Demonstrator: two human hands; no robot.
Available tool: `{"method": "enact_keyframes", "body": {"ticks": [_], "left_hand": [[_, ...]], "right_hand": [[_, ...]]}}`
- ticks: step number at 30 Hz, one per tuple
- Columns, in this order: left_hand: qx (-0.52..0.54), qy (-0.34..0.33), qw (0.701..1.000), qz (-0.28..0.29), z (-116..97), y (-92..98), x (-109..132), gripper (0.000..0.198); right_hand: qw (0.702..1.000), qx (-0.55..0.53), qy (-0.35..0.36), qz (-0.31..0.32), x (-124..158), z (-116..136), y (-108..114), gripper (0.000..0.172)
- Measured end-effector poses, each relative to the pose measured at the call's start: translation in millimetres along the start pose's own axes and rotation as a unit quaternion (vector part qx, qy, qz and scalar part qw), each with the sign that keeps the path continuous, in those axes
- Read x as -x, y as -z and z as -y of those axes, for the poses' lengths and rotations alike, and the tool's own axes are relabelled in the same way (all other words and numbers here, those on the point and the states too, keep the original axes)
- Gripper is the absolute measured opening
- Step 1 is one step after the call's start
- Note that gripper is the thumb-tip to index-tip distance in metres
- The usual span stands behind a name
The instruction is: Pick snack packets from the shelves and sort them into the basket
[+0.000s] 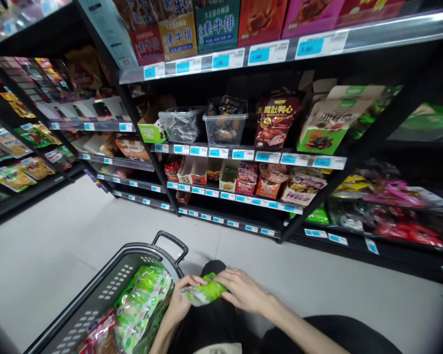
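A small green snack packet (205, 292) is held between my two hands, low in the view above my dark-clothed legs. My left hand (181, 296) grips its left end, thumb and fingers closed on the wrapper. On the right end, my right hand (243, 291) pinches the same packet with its fingers. Close by on the left is a grey shopping basket (120, 255) with a raised handle (172, 241). Inside it lie green-and-white snack bags (142, 305) and a red bag (102, 330) of brown food. My left forearm hides part of the basket's right side.
Black store shelves with blue-and-white price tags (268, 157) stand ahead. On them are clear plastic tubs (225, 129), a maroon bag (275, 120), a green-and-tan box (332, 120) and small snack boxes (269, 181). Bagged goods (395, 216) fill low shelves at right. Grey floor tiles (133, 219) lie between.
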State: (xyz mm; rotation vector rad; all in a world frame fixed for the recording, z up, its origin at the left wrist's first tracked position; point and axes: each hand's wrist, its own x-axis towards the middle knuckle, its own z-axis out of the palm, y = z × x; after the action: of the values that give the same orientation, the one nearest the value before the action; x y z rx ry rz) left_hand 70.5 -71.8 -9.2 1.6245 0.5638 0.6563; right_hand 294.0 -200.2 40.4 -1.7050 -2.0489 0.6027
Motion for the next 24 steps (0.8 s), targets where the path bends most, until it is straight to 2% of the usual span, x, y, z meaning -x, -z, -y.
{"method": "enact_keyframes", "body": {"ticks": [3, 6, 8, 9, 11, 13, 15, 16, 18, 21, 24], "left_hand": [[0.062, 0.078, 0.994, 0.038, -7.3, 2.7, -1.8, 0.042], [-0.010, 0.095, 0.995, 0.007, -21.6, 15.7, -10.0, 0.050], [-0.100, 0.060, 0.993, -0.023, -39.8, 27.8, -19.7, 0.047], [-0.148, 0.034, 0.988, -0.015, -51.9, 33.3, -25.3, 0.043], [-0.247, -0.024, 0.967, 0.053, -79.5, 40.3, -36.9, 0.031], [-0.344, -0.079, 0.928, 0.121, -105.7, 40.4, -48.4, 0.021], [-0.403, -0.128, 0.894, 0.150, -123.2, 34.9, -59.4, 0.016], [-0.407, -0.147, 0.888, 0.157, -127.7, 31.0, -64.5, 0.017], [-0.366, -0.167, 0.899, 0.170, -129.0, 22.6, -73.7, 0.021], [-0.274, -0.135, 0.932, 0.197, -123.2, 13.8, -86.6, 0.024], [-0.241, -0.118, 0.940, 0.212, -128.2, 20.7, -105.4, 0.027]], "right_hand": [[0.999, 0.036, 0.014, -0.022, 2.6, 0.8, 5.9, 0.027], [0.996, 0.074, 0.028, -0.047, 1.5, -4.8, 12.1, 0.025], [0.992, 0.099, 0.035, -0.067, -0.3, -10.4, 15.6, 0.023], [0.990, 0.110, 0.039, -0.078, -1.3, -13.2, 17.1, 0.023], [0.986, 0.130, 0.049, -0.094, -3.4, -18.5, 20.0, 0.023], [0.981, 0.153, 0.056, -0.102, -5.2, -23.0, 22.4, 0.025], [0.978, 0.172, 0.054, -0.106, -6.6, -27.0, 24.2, 0.028], [0.977, 0.178, 0.050, -0.109, -6.9, -28.8, 25.0, 0.031], [0.975, 0.181, 0.042, -0.118, -6.8, -32.1, 26.8, 0.037], [0.972, 0.171, 0.044, -0.156, -5.0, -35.4, 30.6, 0.037], [0.969, 0.132, 0.050, -0.203, -2.4, -35.6, 35.5, 0.028]]}}
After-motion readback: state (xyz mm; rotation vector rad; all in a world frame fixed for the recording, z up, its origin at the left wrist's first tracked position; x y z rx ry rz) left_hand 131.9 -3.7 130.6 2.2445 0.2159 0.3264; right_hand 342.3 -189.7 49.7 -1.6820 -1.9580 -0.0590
